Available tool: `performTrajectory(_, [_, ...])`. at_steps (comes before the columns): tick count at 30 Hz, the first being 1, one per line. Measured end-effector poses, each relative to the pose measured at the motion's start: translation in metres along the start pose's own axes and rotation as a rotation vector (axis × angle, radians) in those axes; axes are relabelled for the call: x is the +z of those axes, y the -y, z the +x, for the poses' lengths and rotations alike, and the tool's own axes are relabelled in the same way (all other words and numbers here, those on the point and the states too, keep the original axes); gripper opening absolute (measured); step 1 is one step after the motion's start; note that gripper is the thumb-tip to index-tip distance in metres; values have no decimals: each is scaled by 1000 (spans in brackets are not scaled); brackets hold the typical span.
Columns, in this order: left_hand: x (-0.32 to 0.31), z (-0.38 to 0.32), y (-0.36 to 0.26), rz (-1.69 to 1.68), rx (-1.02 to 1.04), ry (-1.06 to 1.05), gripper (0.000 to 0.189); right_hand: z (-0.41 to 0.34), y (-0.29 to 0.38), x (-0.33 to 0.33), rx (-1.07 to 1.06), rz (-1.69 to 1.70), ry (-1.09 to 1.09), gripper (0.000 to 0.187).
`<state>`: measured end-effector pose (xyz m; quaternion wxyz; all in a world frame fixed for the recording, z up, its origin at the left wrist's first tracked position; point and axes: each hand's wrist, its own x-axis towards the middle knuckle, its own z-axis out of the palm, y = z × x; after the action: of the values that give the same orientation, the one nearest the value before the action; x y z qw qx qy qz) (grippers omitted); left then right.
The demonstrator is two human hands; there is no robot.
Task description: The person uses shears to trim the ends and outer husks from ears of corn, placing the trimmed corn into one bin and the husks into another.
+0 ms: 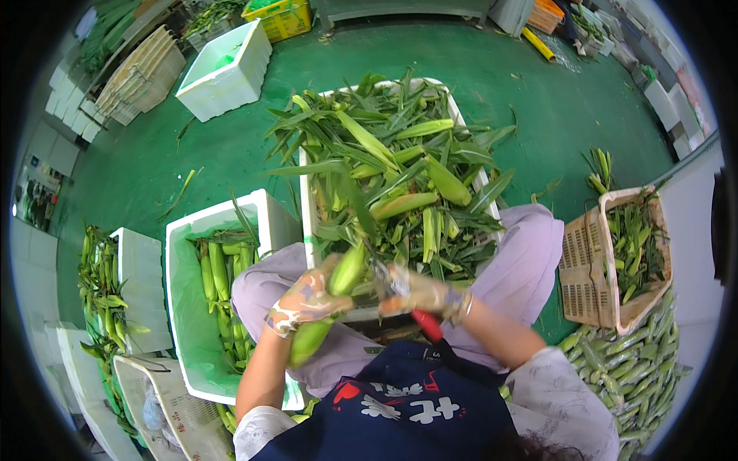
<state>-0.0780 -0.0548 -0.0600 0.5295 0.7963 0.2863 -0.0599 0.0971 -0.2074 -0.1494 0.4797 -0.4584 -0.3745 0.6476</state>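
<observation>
My left hand (309,301), in a camouflage-patterned glove, grips a green ear of corn in its husk (349,267). Green husk (311,342) also shows below the fingers; whether it belongs to the same ear I cannot tell. My right hand (416,293), gloved alike and blurred, holds red-handled shears (427,326), with their metal jaws close to the corn's upper end. Both hands work above my lap, at the near end of a white foam box (306,216). That box is heaped with corn leaves (461,152) and husked-looking green pieces (448,181).
To the left, a foam box lined with green plastic (187,322) holds ears of corn (218,271). On the right stand a plastic crate of leaves (582,271) and a pile of wrapped ears (628,369). Another foam box (228,75) sits farther off on the green floor (230,150).
</observation>
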Motion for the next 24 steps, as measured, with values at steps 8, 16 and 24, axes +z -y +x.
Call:
performTrajectory(8, [-15,2,46,-296,135,85,80,-16,55,-42,165,321,-10,27])
performTrajectory(16, [22,0,29,-1217,13,117,57,-52,27,-6,35,134,226,33])
performTrajectory(24, [16,-99,90,-827,-166,-235,71,-18,47,7,90,373,-324,29])
